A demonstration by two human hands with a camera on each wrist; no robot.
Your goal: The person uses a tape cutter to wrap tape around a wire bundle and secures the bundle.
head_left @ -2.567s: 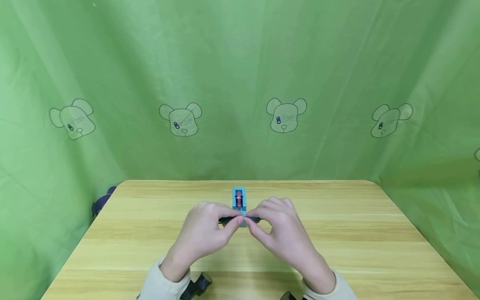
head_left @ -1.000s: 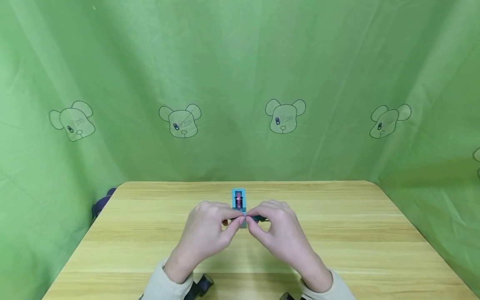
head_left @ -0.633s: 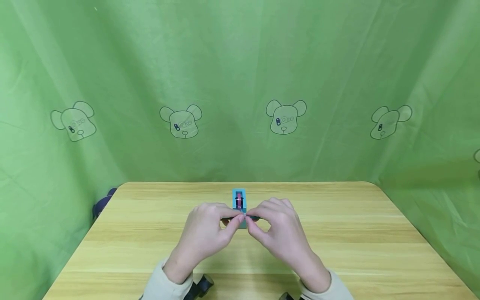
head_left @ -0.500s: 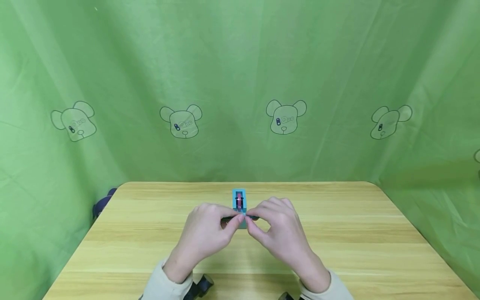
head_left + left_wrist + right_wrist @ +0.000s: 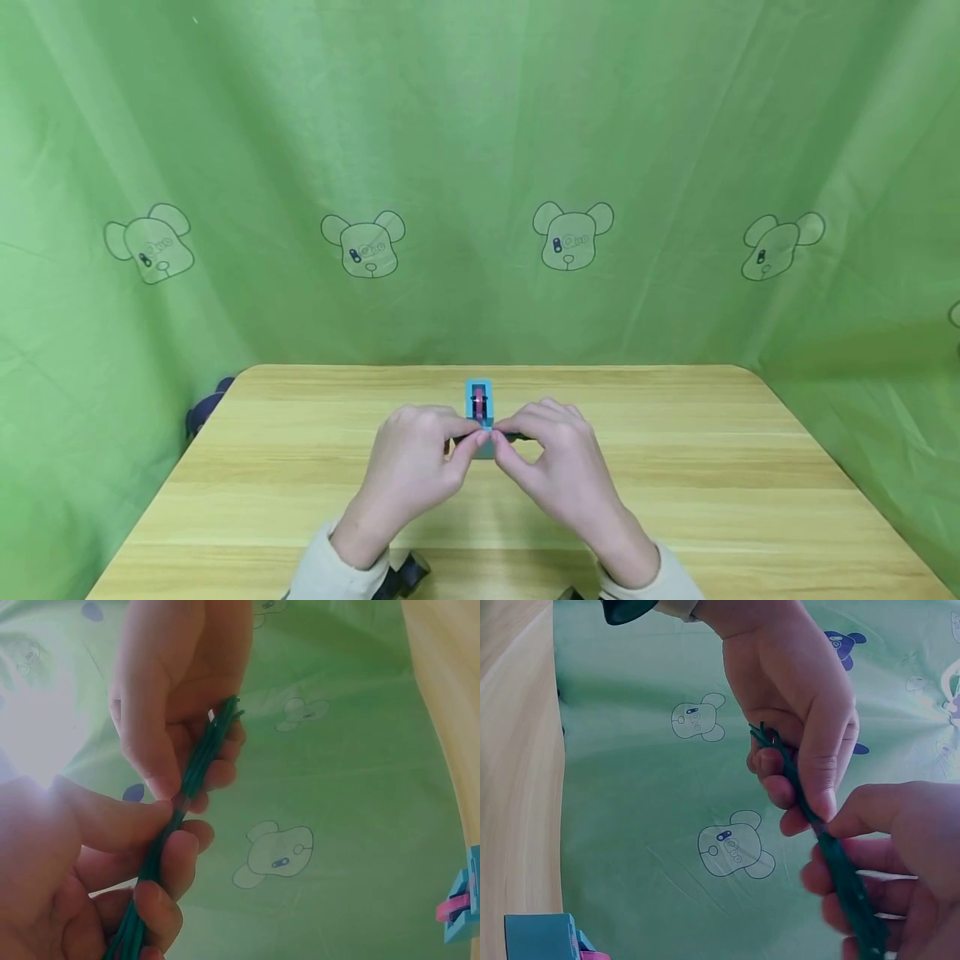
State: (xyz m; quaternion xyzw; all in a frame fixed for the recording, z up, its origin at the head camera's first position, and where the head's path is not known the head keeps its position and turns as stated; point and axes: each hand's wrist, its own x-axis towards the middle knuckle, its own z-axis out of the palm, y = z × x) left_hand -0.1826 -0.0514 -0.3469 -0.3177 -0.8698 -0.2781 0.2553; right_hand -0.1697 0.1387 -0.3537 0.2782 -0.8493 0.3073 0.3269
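Observation:
My left hand and my right hand meet above the table, thumbs and forefingers pinching one bundle of thin green stems. In the left wrist view the bundle slants between the two hands, its loose ends fanning a little at the top. A pale band, which looks like clear tape, circles it where the fingertips come together. The other fingers of both hands curl along the bundle. Just beyond the hands stands a blue tape dispenser with a pink roll; the hands partly hide its front in the head view.
The wooden table has a green curtain with bear outlines behind it and along its sides. Something purple shows past the left table edge. Black devices are worn at the wrists.
Both hands stay nearly in place, still pinching the bundle. The parts of it visible beside the fingertips shift slightly between frames, as fingers make small movements. The tape dispenser stays put.

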